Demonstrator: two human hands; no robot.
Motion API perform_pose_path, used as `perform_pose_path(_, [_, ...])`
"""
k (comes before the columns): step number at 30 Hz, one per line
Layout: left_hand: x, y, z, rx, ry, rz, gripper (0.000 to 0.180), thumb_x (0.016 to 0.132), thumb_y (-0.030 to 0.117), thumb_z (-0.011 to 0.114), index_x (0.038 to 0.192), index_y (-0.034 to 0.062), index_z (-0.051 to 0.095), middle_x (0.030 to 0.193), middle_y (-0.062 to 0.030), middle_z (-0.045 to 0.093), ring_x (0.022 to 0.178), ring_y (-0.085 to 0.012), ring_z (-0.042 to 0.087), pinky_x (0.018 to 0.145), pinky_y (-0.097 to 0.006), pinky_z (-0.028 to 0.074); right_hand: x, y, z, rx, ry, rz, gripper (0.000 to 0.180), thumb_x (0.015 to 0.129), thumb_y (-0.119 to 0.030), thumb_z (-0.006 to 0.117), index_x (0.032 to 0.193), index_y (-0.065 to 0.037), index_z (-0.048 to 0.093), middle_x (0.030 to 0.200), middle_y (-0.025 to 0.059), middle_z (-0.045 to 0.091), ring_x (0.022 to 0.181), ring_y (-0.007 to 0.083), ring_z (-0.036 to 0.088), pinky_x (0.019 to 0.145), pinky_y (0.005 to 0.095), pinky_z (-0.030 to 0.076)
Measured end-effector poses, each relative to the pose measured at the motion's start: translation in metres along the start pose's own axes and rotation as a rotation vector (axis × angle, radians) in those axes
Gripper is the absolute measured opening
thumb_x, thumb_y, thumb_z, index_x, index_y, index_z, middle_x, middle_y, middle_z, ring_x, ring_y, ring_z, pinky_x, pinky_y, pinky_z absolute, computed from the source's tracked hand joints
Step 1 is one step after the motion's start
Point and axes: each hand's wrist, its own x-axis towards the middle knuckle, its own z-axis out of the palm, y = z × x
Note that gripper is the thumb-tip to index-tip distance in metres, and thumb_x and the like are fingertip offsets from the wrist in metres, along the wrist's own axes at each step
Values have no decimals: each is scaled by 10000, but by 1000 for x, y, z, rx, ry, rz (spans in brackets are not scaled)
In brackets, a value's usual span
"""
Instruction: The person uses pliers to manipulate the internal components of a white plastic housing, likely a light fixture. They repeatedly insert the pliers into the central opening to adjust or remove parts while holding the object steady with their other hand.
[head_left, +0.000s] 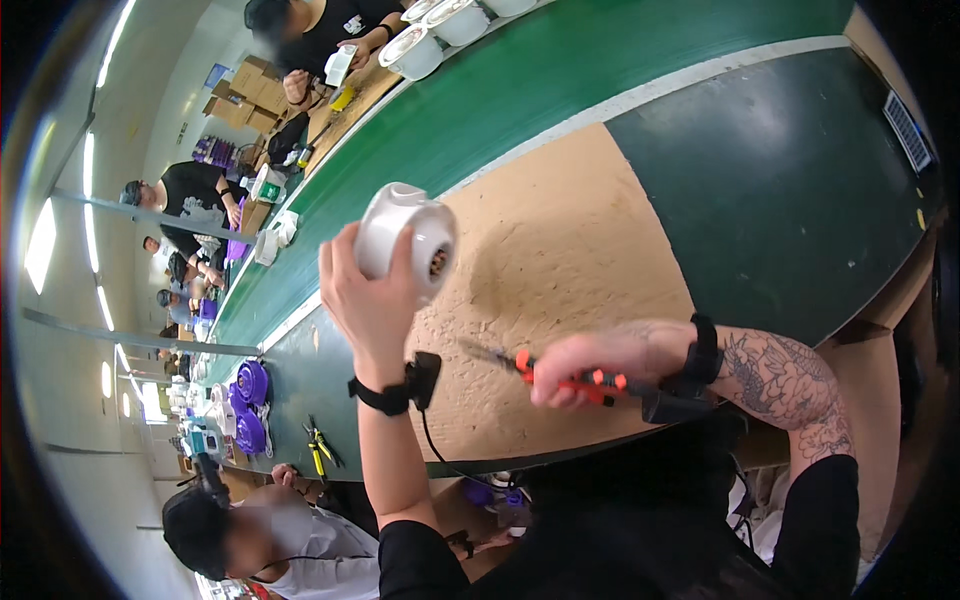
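Raised over the cardboard sheet, my left hand grips a white rounded plastic housing. A round opening in the housing faces right, with small copper-coloured bits inside that I cannot make out. My right hand is closed round the red-and-black handles of a pair of pliers, lower and to the right. The pliers' jaws are blurred and point left toward my left wrist, apart from the housing. Both wrists wear black straps.
A green conveyor belt runs along the far side, with white bowl-shaped parts beyond it. Yellow-handled pliers and purple parts lie left on the dark table. A co-worker sits close at lower left; others work across the belt.
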Motion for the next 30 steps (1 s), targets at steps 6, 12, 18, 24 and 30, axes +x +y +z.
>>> perform_pose_path(6, [7, -52, -11, -305, -460, -325, 444, 877, 339, 802, 1055, -64, 752, 963, -221, 765, 870, -273, 745, 815, -369, 566, 11, 3, -6, -471, 107, -69, 616, 848, -445, 761, 1216, 23, 600, 1000, 63, 607, 934, 194, 560, 808, 331, 467])
perform_pose_path(12, [12, -44, -19, -243, -440, -97, 460, 832, 340, 825, 1056, -57, 759, 925, -195, 762, 819, -276, 738, 783, -375, 570, 18, 2, 2, -51, 120, -46, 312, 894, -354, 693, 845, -109, 507, 729, -44, 444, 666, 67, 431, 605, 252, 348])
perform_pose_path(18, [8, -12, -18, -248, -432, 53, 471, 784, 405, 844, 997, -11, 786, 864, -189, 694, 806, -370, 689, 757, -441, 555, 16, -1, 17, -39, 267, -19, 264, 929, -346, 657, 901, -130, 508, 762, -62, 423, 682, 66, 398, 622, 244, 326])
perform_pose_path(24, [8, -12, -14, -225, -427, 5, 473, 771, 359, 872, 1031, -24, 775, 900, -183, 720, 812, -358, 704, 769, -419, 557, 24, 9, 4, 109, 176, -42, 299, 933, -363, 649, 814, -157, 469, 740, -65, 392, 675, 74, 373, 621, 267, 316])
perform_pose_path(30, [7, 3, -9, -200, -360, 73, 495, 781, 418, 858, 1048, 9, 783, 863, -147, 684, 773, -346, 696, 737, -418, 557, 24, 9, 1, 174, 188, -58, 357, 942, -385, 624, 740, -157, 437, 704, -50, 374, 646, 92, 365, 614, 281, 312])
